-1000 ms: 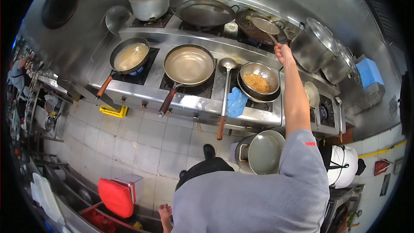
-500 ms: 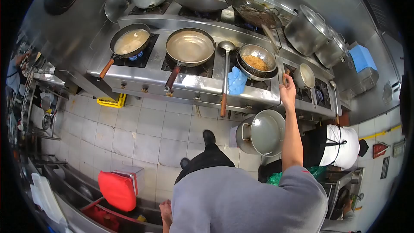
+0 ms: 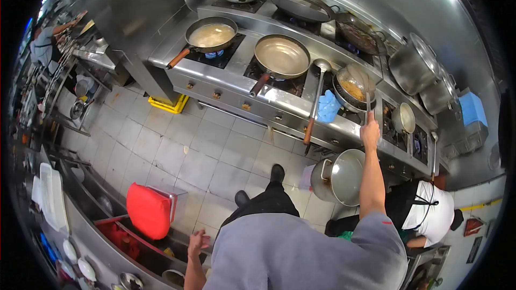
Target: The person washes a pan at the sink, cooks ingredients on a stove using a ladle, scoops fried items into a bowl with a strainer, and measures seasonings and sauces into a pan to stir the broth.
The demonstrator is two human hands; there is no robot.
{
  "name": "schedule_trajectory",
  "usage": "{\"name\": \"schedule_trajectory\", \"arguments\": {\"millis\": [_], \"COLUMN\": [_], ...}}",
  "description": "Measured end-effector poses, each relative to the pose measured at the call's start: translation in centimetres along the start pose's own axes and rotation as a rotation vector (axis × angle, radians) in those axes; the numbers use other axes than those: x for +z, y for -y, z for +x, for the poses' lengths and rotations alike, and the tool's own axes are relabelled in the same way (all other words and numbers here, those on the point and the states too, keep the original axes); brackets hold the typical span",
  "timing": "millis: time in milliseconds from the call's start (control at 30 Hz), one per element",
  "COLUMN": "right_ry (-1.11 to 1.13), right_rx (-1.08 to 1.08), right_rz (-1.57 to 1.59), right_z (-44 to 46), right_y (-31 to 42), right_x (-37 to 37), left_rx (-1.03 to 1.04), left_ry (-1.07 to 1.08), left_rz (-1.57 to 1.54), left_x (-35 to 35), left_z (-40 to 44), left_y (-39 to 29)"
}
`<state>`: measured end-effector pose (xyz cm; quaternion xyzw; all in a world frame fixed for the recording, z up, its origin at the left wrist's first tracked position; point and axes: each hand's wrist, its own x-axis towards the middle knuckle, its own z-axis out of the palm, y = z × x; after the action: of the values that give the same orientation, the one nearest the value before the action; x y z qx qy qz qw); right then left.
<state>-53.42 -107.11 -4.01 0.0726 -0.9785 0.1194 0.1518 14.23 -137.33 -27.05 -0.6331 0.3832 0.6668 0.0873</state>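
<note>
My right hand (image 3: 370,132) is closed round the handle of a round mesh skimmer (image 3: 359,79). The skimmer lies over a perforated metal bowl (image 3: 348,89) with golden bits in it, partly covering them. Under the bowl is a pan on the stove, and just left of it lies a blue cloth (image 3: 328,106). A ladle (image 3: 315,108) with a wooden handle rests left of the cloth. My left hand (image 3: 198,243) hangs at my left side with its fingers apart, holding nothing.
Two pans (image 3: 282,56) (image 3: 211,35) stand on the front burners, one over a blue flame. A large pot (image 3: 346,177) is low beside my right arm. A person in white (image 3: 430,212) bends at the right. A red lid (image 3: 148,211) is at lower left.
The skimmer has come from the rear wok to over the perforated bowl. My left hand has moved outward and its fingers have spread. The view has swung left.
</note>
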Motion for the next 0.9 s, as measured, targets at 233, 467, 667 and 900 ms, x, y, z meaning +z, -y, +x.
{"name": "schedule_trajectory", "arguments": {"millis": [233,467,667,900], "right_ry": [0.025,0.365,0.619,0.049], "right_rx": [0.066,0.548,0.892,1.042], "right_rz": [0.042,1.624,2.220,2.230], "right_z": [0.0,5.6,6.5,-1.2], "right_y": [2.1,-2.6,-4.1,1.2], "right_x": [-2.2,0.1,1.9,3.5], "left_rx": [0.064,0.153,0.422,0.230], "left_ry": [0.439,0.284,0.122,0.015], "left_rz": [0.174,-0.052,0.083,0.193], "left_x": [2.8,1.7,4.5,3.7], "left_z": [-4.7,-1.3,0.0,-2.3], "left_y": [-1.0,0.5,-0.7,0.8]}}
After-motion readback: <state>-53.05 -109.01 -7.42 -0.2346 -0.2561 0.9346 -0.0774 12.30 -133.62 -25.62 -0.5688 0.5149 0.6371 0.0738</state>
